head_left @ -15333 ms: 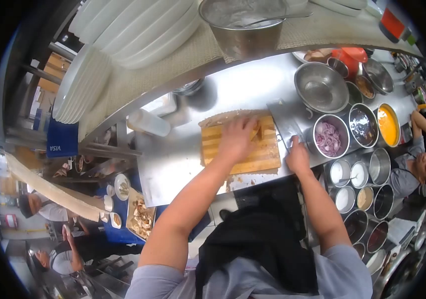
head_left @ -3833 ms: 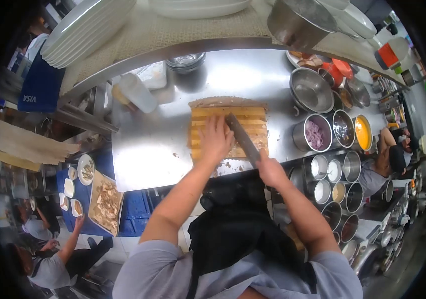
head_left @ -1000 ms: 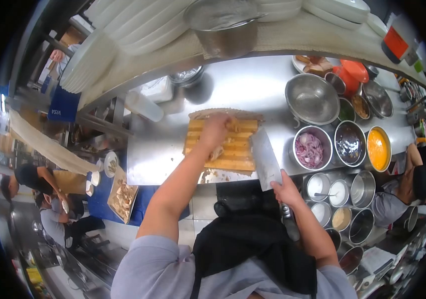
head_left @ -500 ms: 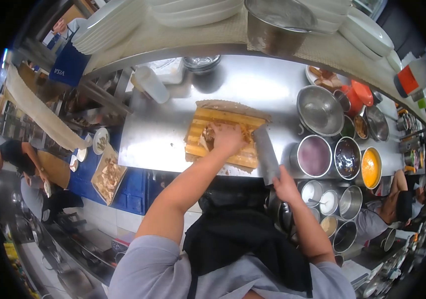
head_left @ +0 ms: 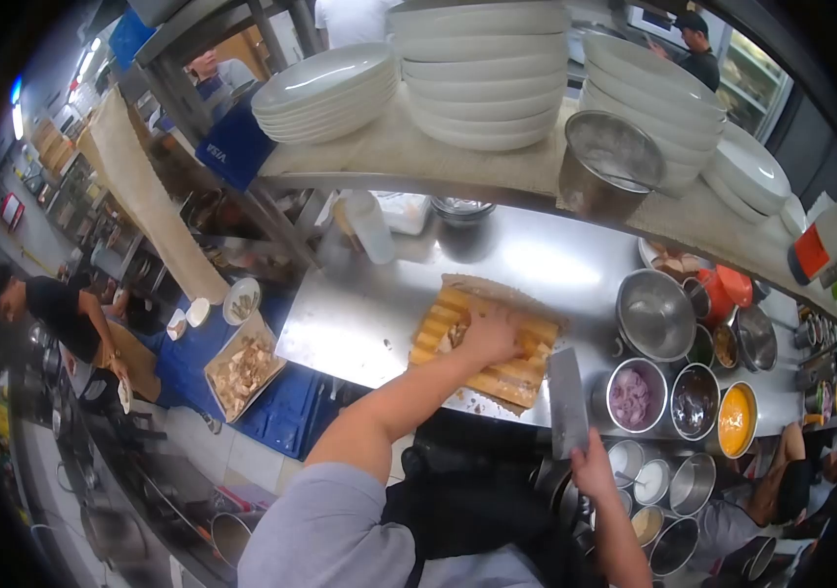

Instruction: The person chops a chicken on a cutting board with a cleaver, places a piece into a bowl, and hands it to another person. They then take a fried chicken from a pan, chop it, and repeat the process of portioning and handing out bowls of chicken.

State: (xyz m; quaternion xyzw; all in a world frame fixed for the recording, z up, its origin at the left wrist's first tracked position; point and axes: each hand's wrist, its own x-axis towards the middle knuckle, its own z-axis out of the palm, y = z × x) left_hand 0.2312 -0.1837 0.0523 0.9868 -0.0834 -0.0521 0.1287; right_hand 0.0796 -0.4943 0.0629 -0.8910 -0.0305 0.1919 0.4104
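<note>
A yellow-brown striped cutting board (head_left: 526,380) lies on a steel counter, with a greyish cloth (head_left: 497,286) showing under its far edge. My left hand (head_left: 493,336) rests on the board over chopped food (head_left: 453,338); its fingers are partly hidden and blurred. In my right hand (head_left: 592,467) is the handle of a wide cleaver (head_left: 567,402), whose blade points away from me beside the board's right edge.
Metal bowls (head_left: 654,316) and pots of red onion (head_left: 637,395) and orange sauce (head_left: 736,419) stand on the right. White plates (head_left: 482,73) fill the shelf ahead. A food tray (head_left: 242,367) sits left. A co-worker (head_left: 71,316) stands far left; another person is at lower right.
The view has tilted up and shifted, so the board and both hands appear lower and farther right. My left hand is still on the board, and the cleaver is still in my right hand.
</note>
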